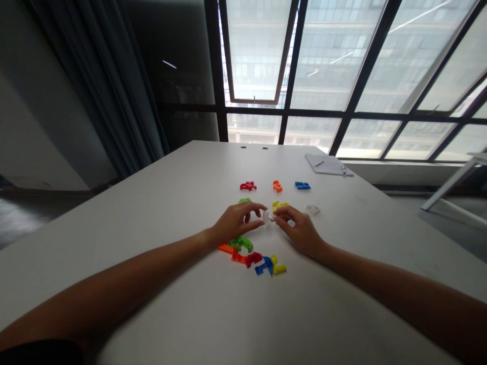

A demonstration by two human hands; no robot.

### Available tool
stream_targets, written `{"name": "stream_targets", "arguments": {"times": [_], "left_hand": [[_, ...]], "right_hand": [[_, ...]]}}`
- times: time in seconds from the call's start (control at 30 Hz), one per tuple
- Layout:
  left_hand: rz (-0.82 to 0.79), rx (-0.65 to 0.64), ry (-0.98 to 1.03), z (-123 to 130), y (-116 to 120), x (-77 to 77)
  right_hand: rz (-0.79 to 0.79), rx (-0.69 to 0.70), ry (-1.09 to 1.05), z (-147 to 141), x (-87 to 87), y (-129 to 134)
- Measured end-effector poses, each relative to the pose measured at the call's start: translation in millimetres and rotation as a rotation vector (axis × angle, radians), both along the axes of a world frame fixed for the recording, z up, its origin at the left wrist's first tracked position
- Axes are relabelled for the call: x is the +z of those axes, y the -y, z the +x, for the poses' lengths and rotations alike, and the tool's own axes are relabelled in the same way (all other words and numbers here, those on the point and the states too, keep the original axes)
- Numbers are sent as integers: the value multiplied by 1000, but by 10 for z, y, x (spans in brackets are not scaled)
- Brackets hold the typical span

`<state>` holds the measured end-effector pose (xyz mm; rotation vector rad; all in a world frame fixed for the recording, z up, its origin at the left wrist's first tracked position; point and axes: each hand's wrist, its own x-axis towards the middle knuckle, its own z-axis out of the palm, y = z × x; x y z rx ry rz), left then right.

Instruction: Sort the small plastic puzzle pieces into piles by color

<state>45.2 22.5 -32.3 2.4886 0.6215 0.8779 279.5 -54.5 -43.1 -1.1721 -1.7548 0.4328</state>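
At mid-table my left hand (242,221) is closed, with its thumb and index finger at the edges of a small white plastic piece (266,217). My right hand (300,229) pinches a white part (271,218) at the same spot. Whether the two white parts are joined cannot be made out. Just beyond my right fingers lies a yellow plastic piece (279,205), partly covered by them. Behind my left hand a green piece (244,200) shows in part. Nearer to me, below my left wrist, are green pieces (241,244) and orange pieces (227,248).
Closer in lie a red piece (253,259), blue pieces (265,265) and yellow pieces (279,266). Farther back sit red (248,186), orange (277,186) and blue pieces (302,185). White pieces (313,209) lie to the right. Paper (327,165) with pens rests at the far right of the white table (171,314).
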Motion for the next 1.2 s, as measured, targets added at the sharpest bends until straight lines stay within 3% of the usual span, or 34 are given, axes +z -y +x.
{"name": "stream_targets", "arguments": {"times": [0.37, 0.93, 1.07, 1.2], "left_hand": [[-3, -19, 0, 2, 10, 30], [-4, -37, 10, 11, -10, -2], [-64, -24, -21, 14, -1, 27], [-94, 3, -47, 21, 5, 52]], "right_hand": [[136, -7, 151, -23, 57, 62], [258, -7, 176, -13, -46, 65], [274, -17, 257, 68, 84, 25], [328, -157, 369, 499, 348, -135]]}}
